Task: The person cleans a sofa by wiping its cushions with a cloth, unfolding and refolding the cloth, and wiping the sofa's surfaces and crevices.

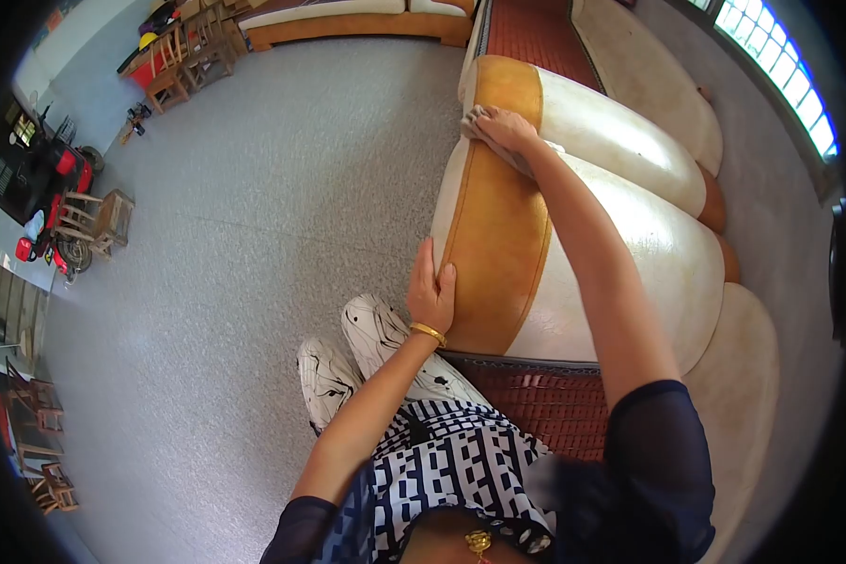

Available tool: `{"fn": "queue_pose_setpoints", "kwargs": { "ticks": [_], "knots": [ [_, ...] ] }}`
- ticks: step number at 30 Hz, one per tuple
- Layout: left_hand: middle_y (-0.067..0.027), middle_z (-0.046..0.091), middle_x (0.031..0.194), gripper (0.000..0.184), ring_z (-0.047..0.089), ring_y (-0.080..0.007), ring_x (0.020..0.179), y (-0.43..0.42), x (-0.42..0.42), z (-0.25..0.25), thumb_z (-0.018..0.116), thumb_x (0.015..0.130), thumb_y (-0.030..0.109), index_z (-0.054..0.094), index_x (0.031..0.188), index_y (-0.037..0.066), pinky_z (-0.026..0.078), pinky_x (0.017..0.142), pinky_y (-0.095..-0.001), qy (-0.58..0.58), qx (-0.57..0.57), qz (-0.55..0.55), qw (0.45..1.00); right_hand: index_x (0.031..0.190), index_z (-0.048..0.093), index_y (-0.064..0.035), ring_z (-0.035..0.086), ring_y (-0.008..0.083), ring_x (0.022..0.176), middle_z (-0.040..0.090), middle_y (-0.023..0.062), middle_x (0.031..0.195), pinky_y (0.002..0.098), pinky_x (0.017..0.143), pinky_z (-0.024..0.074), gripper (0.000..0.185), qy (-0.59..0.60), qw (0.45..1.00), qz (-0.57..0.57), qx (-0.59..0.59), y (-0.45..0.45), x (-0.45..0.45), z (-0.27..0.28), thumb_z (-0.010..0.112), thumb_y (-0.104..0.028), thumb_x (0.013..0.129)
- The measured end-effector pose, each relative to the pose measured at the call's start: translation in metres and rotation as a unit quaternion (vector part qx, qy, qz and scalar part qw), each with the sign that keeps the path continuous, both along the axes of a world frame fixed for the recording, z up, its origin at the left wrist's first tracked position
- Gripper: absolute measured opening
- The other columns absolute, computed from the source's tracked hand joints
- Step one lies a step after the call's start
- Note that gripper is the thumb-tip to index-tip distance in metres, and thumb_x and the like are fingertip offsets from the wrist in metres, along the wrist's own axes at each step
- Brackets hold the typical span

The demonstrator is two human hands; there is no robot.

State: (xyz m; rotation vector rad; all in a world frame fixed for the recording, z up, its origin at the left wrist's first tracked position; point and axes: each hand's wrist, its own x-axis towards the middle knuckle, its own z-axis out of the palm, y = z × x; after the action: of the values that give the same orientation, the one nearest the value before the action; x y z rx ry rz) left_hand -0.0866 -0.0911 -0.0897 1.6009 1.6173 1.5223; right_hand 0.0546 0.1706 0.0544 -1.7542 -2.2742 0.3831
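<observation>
A cream and tan sofa armrest (493, 235) with rounded, padded sections stands in front of me and to the right. My right hand (506, 129) presses a greyish cloth (510, 158) onto its tan band, near the groove between two padded sections. The fingers are closed over the cloth, which is partly hidden under the hand. My left hand (430, 293) lies against the near front edge of the armrest. Its fingers are stretched out, the thumb is apart, and it holds nothing. A gold bangle (429, 333) circles the left wrist.
Brown woven seat mats (555, 404) lie on either side of the armrest. Another sofa (348, 23) stands at the far end of the grey floor (254, 188). Wooden chairs (167, 80), a small stool (103, 221) and a red motorbike (66, 202) are on the left.
</observation>
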Motion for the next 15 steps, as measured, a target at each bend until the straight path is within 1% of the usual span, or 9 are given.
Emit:
{"fn": "queue_pose_setpoints", "kwargs": {
  "ticks": [1, 4, 5, 7, 8, 10, 12, 14, 15],
  "knots": [
    [-0.0236, 0.045, 0.136, 0.056, 0.045, -0.0368, 0.124, 0.000, 0.000, 0.000, 0.044, 0.097, 0.036, 0.037, 0.139, 0.000, 0.035, 0.104, -0.0389, 0.004, 0.011, 0.000, 1.000, 0.123, 0.056, -0.0068, 0.051, 0.0330, 0.119, 0.058, 0.0175, 0.124, 0.0413, 0.099, 0.0394, 0.053, -0.012, 0.999, -0.028, -0.042, 0.012, -0.003, -0.001, 0.043, -0.040, 0.084],
    [-0.0239, 0.046, 0.135, 0.054, 0.047, -0.0368, 0.123, 0.002, 0.001, 0.000, 0.044, 0.097, 0.033, 0.038, 0.138, -0.001, 0.036, 0.103, -0.0393, -0.003, 0.023, 0.000, 1.000, 0.122, 0.059, -0.0094, 0.052, 0.0325, 0.118, 0.057, 0.0163, 0.125, 0.0418, 0.099, 0.0397, 0.052, -0.068, 0.993, -0.019, -0.091, 0.026, -0.012, -0.001, 0.045, -0.043, 0.084],
    [-0.0239, 0.046, 0.135, 0.054, 0.047, -0.0368, 0.123, 0.001, 0.000, -0.001, 0.044, 0.097, 0.033, 0.038, 0.138, -0.001, 0.036, 0.103, -0.0393, -0.003, 0.022, 0.001, 1.000, 0.122, 0.059, -0.0094, 0.052, 0.0325, 0.118, 0.057, 0.0163, 0.125, 0.0418, 0.099, 0.0397, 0.052, -0.068, 0.993, -0.018, -0.091, 0.024, -0.013, -0.002, 0.045, -0.043, 0.084],
    [-0.0239, 0.047, 0.135, 0.052, 0.048, -0.0366, 0.122, 0.001, 0.001, 0.002, 0.045, 0.096, 0.031, 0.039, 0.137, -0.001, 0.037, 0.102, -0.0394, -0.018, 0.004, -0.003, 1.000, 0.111, 0.066, -0.0127, 0.053, 0.0308, 0.117, 0.058, 0.0137, 0.125, 0.0424, 0.098, 0.0406, 0.044, -0.058, 0.996, 0.065, -0.019, 0.005, -0.013, 0.003, 0.047, -0.040, 0.082],
    [-0.0239, 0.047, 0.135, 0.052, 0.048, -0.0366, 0.122, 0.001, 0.003, 0.001, 0.045, 0.096, 0.031, 0.039, 0.137, -0.001, 0.037, 0.102, -0.0394, -0.019, 0.006, -0.004, 1.000, 0.111, 0.066, -0.0127, 0.053, 0.0308, 0.117, 0.058, 0.0137, 0.125, 0.0424, 0.098, 0.0406, 0.044, -0.060, 0.996, 0.064, -0.017, -0.007, -0.013, 0.004, 0.047, -0.040, 0.082],
    [-0.0225, 0.046, 0.136, 0.056, 0.046, -0.0379, 0.123, 0.004, 0.000, -0.005, 0.045, 0.095, 0.036, 0.039, 0.137, 0.000, 0.036, 0.102, -0.0406, 0.017, 0.020, 0.002, 1.000, 0.100, 0.070, -0.0150, 0.056, 0.0309, 0.112, 0.061, 0.0147, 0.118, 0.0423, 0.097, 0.0419, 0.036, -0.042, 0.998, 0.042, 0.031, -0.036, -0.023, 0.003, 0.048, -0.035, 0.080],
    [-0.0226, 0.046, 0.135, 0.056, 0.046, -0.0381, 0.123, 0.001, 0.000, -0.001, 0.045, 0.095, 0.036, 0.039, 0.137, -0.001, 0.036, 0.103, -0.0405, 0.011, 0.014, 0.005, 1.000, 0.094, 0.071, -0.0178, 0.058, 0.0322, 0.105, 0.064, 0.0153, 0.107, 0.0429, 0.095, 0.0426, 0.030, -0.100, 0.971, 0.150, 0.154, -0.066, -0.030, -0.008, 0.050, -0.030, 0.076],
    [-0.0228, 0.046, 0.135, 0.056, 0.046, -0.0384, 0.123, 0.001, -0.001, 0.001, 0.046, 0.095, 0.035, 0.039, 0.137, -0.001, 0.035, 0.103, -0.0404, 0.007, 0.008, 0.009, 1.000, 0.089, 0.071, -0.0179, 0.059, 0.0327, 0.100, 0.064, 0.0154, 0.096, 0.0429, 0.092, 0.0432, 0.027, -0.060, 0.951, 0.212, 0.218, -0.108, -0.037, -0.013, 0.052, -0.029, 0.073],
    [-0.0228, 0.046, 0.136, 0.056, 0.045, -0.0376, 0.124, 0.002, -0.001, -0.003, 0.046, 0.095, 0.035, 0.039, 0.136, -0.002, 0.035, 0.103, -0.0400, -0.008, 0.014, -0.005, 1.000, 0.089, 0.070, -0.0165, 0.057, 0.0313, 0.103, 0.063, 0.0139, 0.097, 0.0424, 0.093, 0.0419, 0.026, -0.056, 0.949, 0.230, 0.208, -0.128, -0.041, -0.013, 0.054, -0.029, 0.073]
  ]
}}
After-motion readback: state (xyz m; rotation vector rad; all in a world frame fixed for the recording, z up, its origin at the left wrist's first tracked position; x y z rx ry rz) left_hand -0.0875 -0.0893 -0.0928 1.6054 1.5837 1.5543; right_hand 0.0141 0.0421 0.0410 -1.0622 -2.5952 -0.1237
